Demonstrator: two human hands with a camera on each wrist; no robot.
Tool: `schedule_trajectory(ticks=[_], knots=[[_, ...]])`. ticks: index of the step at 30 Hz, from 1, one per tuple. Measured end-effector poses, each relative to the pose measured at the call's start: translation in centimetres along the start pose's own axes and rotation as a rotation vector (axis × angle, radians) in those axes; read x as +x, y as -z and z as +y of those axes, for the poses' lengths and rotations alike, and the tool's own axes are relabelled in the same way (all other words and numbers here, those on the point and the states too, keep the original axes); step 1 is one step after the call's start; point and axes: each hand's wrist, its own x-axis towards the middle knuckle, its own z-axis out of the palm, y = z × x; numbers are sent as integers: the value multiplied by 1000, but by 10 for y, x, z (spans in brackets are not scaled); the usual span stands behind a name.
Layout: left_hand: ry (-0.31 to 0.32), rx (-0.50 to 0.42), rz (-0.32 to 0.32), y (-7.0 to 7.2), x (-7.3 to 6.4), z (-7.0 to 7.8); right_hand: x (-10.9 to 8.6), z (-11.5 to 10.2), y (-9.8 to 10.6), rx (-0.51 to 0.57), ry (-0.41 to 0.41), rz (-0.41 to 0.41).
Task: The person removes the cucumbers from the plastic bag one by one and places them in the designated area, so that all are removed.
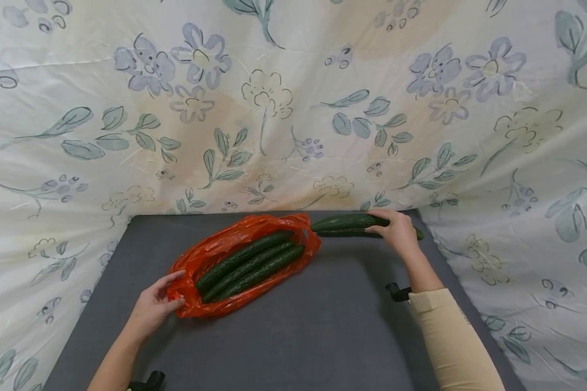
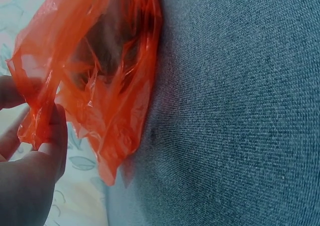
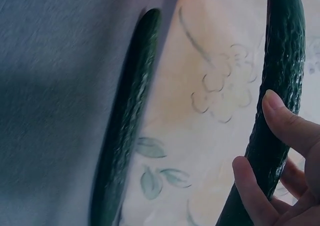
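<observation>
1. Your L hand (image 1: 153,308) pinches the near L end of the red bag (image 1: 192,308), which lies on the grey tbl (image 1: 298,336).
2. 3 cukes (image 1: 250,270) lie side by side in it.
3. Your R hand (image 1: 400,234) grips one cuke (image 1: 347,221) above another cuke (image 3: 125,121), which is on tbl nr far edge, R of bag.

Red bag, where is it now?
In the head view, the red bag lies mostly left of centre on the grey table, its near end pinched by the left hand.

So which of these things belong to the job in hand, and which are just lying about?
Seemingly part of the job:
orange-red bag
three cucumbers inside the bag
held cucumber
loose cucumber

Seemingly just surroundings:
grey table
floral cloth
</observation>
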Motion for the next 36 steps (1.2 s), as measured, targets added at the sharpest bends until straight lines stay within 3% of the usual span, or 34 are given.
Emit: schedule_trajectory(ticks=[13,26,36], knots=[[2,-7,-4,4,-1,-1,11,32,-11,-71,-115,-67],[33,-9,5,5,-1,0,29,62,-45,-102,-208,-168],[15,-20,5,5,-2,0,37,74,-60,-97,-215,-206]])
